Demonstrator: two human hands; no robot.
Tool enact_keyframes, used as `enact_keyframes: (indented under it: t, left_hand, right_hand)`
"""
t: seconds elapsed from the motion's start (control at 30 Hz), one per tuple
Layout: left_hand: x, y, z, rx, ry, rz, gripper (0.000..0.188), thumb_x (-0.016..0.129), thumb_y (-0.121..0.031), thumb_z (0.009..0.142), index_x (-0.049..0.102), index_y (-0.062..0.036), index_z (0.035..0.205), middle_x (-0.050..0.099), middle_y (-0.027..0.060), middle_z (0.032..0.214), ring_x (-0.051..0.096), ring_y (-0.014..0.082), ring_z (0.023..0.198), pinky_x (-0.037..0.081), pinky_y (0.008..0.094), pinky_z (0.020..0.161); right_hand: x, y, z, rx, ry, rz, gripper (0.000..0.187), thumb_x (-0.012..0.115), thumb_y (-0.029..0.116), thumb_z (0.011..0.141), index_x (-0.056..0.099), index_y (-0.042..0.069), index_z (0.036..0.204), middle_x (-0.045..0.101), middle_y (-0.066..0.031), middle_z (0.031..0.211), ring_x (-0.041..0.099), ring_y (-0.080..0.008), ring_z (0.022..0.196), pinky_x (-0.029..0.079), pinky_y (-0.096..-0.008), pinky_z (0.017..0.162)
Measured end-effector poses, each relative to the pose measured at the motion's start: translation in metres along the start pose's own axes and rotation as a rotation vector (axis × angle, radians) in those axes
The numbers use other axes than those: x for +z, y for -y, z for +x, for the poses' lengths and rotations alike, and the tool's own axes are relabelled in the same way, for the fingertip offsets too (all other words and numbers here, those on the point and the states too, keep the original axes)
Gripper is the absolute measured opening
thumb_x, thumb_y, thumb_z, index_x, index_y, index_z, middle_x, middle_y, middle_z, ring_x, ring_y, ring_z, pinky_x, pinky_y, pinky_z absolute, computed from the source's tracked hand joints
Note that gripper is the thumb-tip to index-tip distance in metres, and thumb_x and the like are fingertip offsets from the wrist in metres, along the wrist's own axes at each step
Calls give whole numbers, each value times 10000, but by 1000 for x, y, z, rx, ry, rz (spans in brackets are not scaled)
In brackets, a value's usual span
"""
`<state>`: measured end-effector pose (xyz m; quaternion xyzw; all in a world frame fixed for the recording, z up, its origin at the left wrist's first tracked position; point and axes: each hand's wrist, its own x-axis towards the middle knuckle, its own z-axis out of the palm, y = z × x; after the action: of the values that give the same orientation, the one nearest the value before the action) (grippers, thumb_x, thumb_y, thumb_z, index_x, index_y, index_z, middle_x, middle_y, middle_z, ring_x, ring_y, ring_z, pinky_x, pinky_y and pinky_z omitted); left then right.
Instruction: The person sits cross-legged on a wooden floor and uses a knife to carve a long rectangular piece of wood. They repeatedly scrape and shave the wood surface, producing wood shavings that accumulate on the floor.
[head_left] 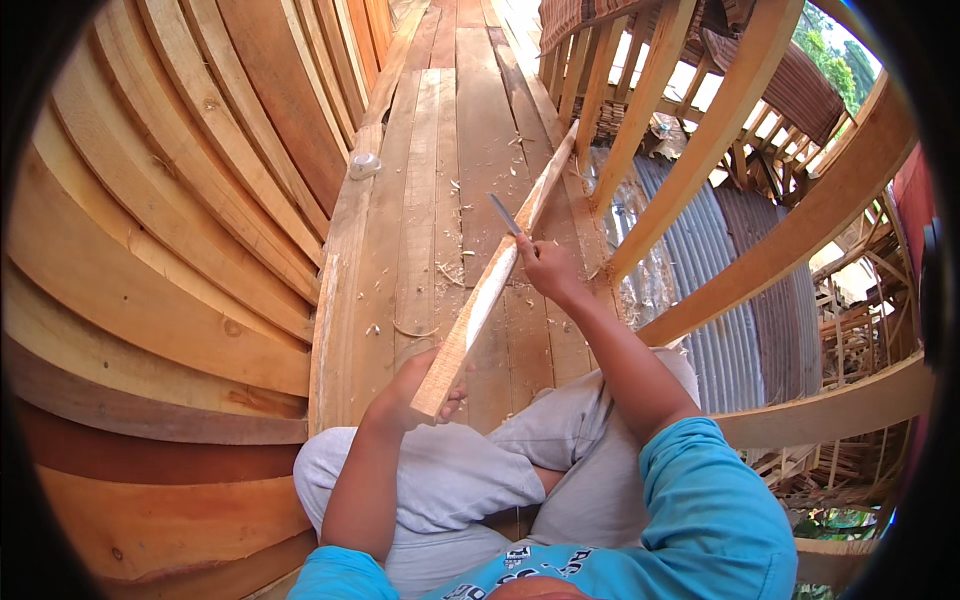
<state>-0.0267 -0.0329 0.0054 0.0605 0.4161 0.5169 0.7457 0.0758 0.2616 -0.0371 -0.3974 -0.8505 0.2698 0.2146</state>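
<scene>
A long wooden stick [484, 297] slants away from me, with its squared end near my lap and its narrower far end by the right-hand rail. My left hand [402, 388] is wrapped around the near end from below, fingertips showing on its right side. In my right hand [550, 268] is a knife [504, 212], its grey blade pointing up and left across the stick. That hand sits close against the stick's right side, about midway along it. The knife's handle is hidden in my fist. Pale, freshly cut wood shows along the stick.
I sit cross-legged on a plank floor [420, 230] strewn with wood shavings [452, 272]. A small clear plastic container [364, 165] lies near the left edge. Upright boards [215, 150] line the left. Wooden posts [700, 150] stand on the right, with corrugated metal sheets [690, 270] lower beyond them.
</scene>
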Motion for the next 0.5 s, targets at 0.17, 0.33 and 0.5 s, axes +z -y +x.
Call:
enact_keyframes:
  t: [0.17, 0.33, 0.5]
  left_hand:
    - [-6, 4, 3, -18, -59, 39, 565, 295, -499, 1056, 567, -15, 1158, 524, 81, 647, 543, 188, 445, 421, 303, 394]
    - [-8, 0, 5, 29, -57, 55, 505, 355, -451, 1043, 590, -10, 1120, 539, 87, 641, 544, 173, 461, 434, 300, 395]
    - [-3, -5, 8, 32, -101, 74, 452, 350, -394, 1031, 577, -11, 1113, 538, 77, 622, 528, 153, 427, 399, 283, 353]
  right_hand:
    - [-15, 3, 9, 438, 486, 504, 615, 456, 613, 986, 427, 111, 632, 391, 13, 530, 350, -140, 377, 305, -355, 401]
    - [-38, -2, 15, 715, 960, 992, 577, 473, 612, 978, 307, 175, 641, 257, 60, 526, 173, -79, 411, 174, -284, 423]
    - [-71, 7, 13, 552, 649, 996, 571, 546, 614, 941, 360, 168, 636, 284, 61, 509, 230, -92, 396, 230, -299, 411]
